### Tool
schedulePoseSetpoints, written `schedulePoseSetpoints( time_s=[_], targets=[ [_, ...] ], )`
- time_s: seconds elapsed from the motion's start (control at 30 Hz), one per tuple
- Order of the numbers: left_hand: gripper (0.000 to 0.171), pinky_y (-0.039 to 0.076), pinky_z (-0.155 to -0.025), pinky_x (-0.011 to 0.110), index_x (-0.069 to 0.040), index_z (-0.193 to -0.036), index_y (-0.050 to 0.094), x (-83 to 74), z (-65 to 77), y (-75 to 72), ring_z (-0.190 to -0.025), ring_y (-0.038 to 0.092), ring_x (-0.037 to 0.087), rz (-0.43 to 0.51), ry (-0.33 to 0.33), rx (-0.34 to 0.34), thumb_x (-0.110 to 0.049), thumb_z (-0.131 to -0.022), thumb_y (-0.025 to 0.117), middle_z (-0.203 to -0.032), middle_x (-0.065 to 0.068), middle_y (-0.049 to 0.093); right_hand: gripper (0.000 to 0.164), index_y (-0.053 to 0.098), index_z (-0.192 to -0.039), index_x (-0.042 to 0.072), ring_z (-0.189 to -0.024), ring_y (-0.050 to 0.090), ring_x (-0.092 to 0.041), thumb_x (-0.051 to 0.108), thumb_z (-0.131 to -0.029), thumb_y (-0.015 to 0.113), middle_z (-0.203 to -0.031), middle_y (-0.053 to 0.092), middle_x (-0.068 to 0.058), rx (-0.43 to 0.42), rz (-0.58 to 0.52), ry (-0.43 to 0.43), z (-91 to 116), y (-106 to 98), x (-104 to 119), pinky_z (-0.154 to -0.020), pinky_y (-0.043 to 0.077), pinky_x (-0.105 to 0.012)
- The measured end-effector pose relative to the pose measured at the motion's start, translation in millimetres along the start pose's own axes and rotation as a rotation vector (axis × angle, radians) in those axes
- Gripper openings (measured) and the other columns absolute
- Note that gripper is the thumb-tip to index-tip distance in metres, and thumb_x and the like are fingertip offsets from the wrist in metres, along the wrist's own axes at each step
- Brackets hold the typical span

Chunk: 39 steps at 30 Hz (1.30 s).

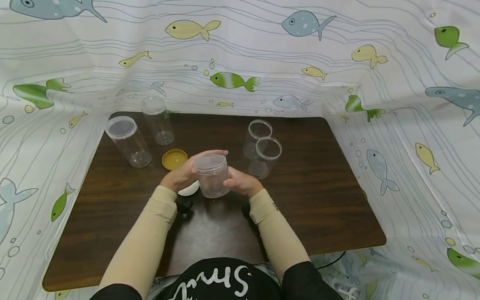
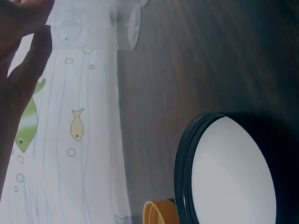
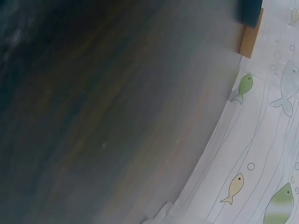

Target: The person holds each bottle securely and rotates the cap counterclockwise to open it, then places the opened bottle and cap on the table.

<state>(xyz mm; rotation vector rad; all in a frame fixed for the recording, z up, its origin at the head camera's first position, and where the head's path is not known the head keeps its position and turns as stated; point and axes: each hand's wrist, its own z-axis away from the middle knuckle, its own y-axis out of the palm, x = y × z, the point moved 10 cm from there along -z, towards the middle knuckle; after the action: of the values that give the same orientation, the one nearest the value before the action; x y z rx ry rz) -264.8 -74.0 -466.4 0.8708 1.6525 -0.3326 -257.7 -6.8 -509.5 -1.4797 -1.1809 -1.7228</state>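
Behind the held jar (image 1: 213, 178) and wood-grain table (image 1: 318, 196), white fish-print sheeting (image 1: 258, 52).

The left hand (image 1: 186, 171) and jar (image 1: 213, 178) partly hide the white lid (image 1: 190, 189).

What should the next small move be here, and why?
Probably a light test twist of the lid on the held jar with the left hand, while the right hand steadies it. The left hand lies by the jar's top and the right thumb rests lower on its side. The top looks closed, but how firmly the lid sits cannot be told.
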Motion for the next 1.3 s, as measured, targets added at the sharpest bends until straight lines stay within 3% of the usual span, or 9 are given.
schedulePoseSetpoints(
  time_s=[0.2,0.37,0.43,0.53,0.7,0.9,1.03,1.17,1.3],
  targets=[
    [0.096,0.040,-0.108,0.038,-0.007,-0.149,0.045,6.0,6.7,-14.3,-0.136,0.045,0.027,0.004,-0.034,-0.084,-0.064,-0.078,0.078,-0.153,0.011,0.046,0.130,0.029,-0.147,-0.011,-0.115,0.053,-0.018,0.073,-0.063,0.084,-0.130,0.053,-0.007,-0.095,0.122,-0.015,-5,-8,1,-0.099,0.045,-0.036],
    [0.091,0.048,-0.094,0.034,-0.009,-0.144,0.046,17.1,16.7,-37.7,-0.118,0.053,0.024,-0.043,-0.116,-0.267,-0.060,-0.078,0.081,-0.136,0.006,0.054,0.102,0.028,-0.155,0.003,-0.122,0.053,-0.021,0.050,-0.082,0.083,-0.141,0.048,-0.013,-0.194,0.272,-0.025,-10,-18,-3,-0.101,0.046,-0.036],
    [0.088,0.049,-0.092,0.033,-0.008,-0.145,0.044,20.5,19.7,-45.4,-0.116,0.052,0.025,-0.086,-0.146,-0.337,-0.057,-0.081,0.080,-0.134,0.008,0.052,0.087,0.029,-0.155,0.006,-0.122,0.054,-0.023,0.030,-0.089,0.080,-0.143,0.047,-0.014,-0.247,0.329,-0.020,-11,-22,-3,-0.100,0.047,-0.036],
    [0.077,0.048,-0.093,0.032,-0.006,-0.147,0.041,23.3,22.0,-53.1,-0.117,0.051,0.026,-0.185,-0.187,-0.417,-0.044,-0.091,0.076,-0.136,0.013,0.049,0.079,0.031,-0.152,0.006,-0.119,0.056,-0.024,0.012,-0.089,0.077,-0.142,0.047,-0.014,-0.350,0.427,0.010,-10,-30,-5,-0.096,0.050,-0.035],
    [0.069,0.045,-0.096,0.033,-0.007,-0.150,0.038,24.3,25.1,-65.2,-0.121,0.050,0.029,-0.335,-0.240,-0.527,-0.022,-0.093,0.076,-0.140,0.017,0.047,0.083,0.031,-0.150,0.006,-0.115,0.058,-0.020,0.018,-0.086,0.082,-0.141,0.047,-0.010,-0.453,0.555,0.064,-9,-39,-10,-0.092,0.051,-0.032],
    [0.082,0.043,-0.104,0.041,-0.008,-0.155,0.029,15.3,24.5,-67.1,-0.131,0.046,0.031,-0.310,-0.190,-0.549,-0.006,-0.089,0.078,-0.149,0.014,0.041,0.060,0.051,-0.138,0.004,-0.108,0.064,-0.021,0.011,-0.086,0.081,-0.128,0.060,-0.010,-0.364,0.551,-0.010,-15,-37,-7,-0.093,0.052,-0.034],
    [0.081,0.041,-0.107,0.039,-0.007,-0.154,0.027,6.1,26.0,-68.7,-0.137,0.043,0.026,-0.265,-0.113,-0.569,0.003,-0.089,0.075,-0.154,0.011,0.040,0.054,0.055,-0.134,0.005,-0.104,0.064,-0.018,0.011,-0.087,0.081,-0.121,0.064,-0.007,-0.355,0.573,0.022,-11,-41,-9,-0.091,0.052,-0.033],
    [0.089,0.045,-0.099,0.028,-0.011,-0.153,0.018,-1.4,33.2,-74.0,-0.130,0.046,0.023,-0.252,-0.069,-0.633,0.007,-0.087,0.075,-0.153,0.010,0.038,0.057,0.054,-0.133,0.006,-0.103,0.062,-0.017,0.016,-0.085,0.083,-0.120,0.062,-0.007,-0.404,0.625,0.084,-3,-50,-11,-0.092,0.050,-0.032],
    [0.084,0.047,-0.090,0.021,-0.013,-0.142,0.018,-4.7,42.9,-79.9,-0.122,0.046,0.021,-0.272,-0.079,-0.697,0.004,-0.085,0.077,-0.147,0.008,0.039,0.059,0.054,-0.134,0.005,-0.107,0.061,-0.021,0.018,-0.085,0.084,-0.123,0.062,-0.009,-0.474,0.640,0.096,5,-61,-9,-0.095,0.049,-0.035]
  ],
)
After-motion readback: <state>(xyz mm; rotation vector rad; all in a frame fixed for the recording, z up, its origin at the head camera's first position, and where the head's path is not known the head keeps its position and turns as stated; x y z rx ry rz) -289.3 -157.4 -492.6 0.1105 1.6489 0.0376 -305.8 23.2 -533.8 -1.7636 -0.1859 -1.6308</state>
